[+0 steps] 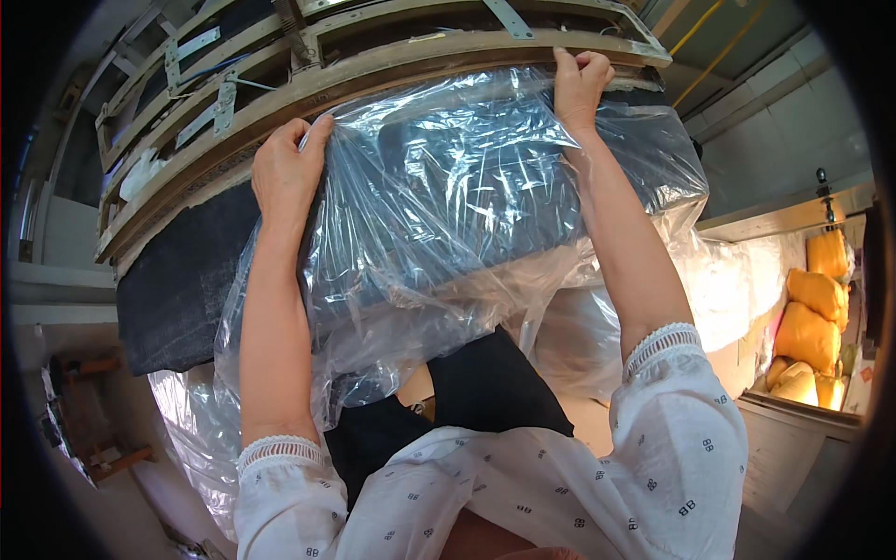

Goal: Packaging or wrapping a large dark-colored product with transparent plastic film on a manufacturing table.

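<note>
A clear plastic sheet (439, 196) drapes over a long, dark fabric-covered block (187, 280), loosely wrinkled across its front. My left hand (289, 168) pinches the sheet's upper edge at the left, thumb and fingers closed together. At the upper right my right hand (581, 84) is closed on the same edge, near the wooden rail (448, 51) along the block's top. Between my hands the film is stretched and shiny. The block's left end shows bare dark fabric, while film covers its right end.
Wooden slats with metal brackets (196, 84) extend beyond the block. At the right, yellow bundles (812, 308) sit in a lit opening beside a pale cabinet (793, 457). More clear film (196, 420) hangs at lower left. Yellow cords (700, 42) run at the upper right.
</note>
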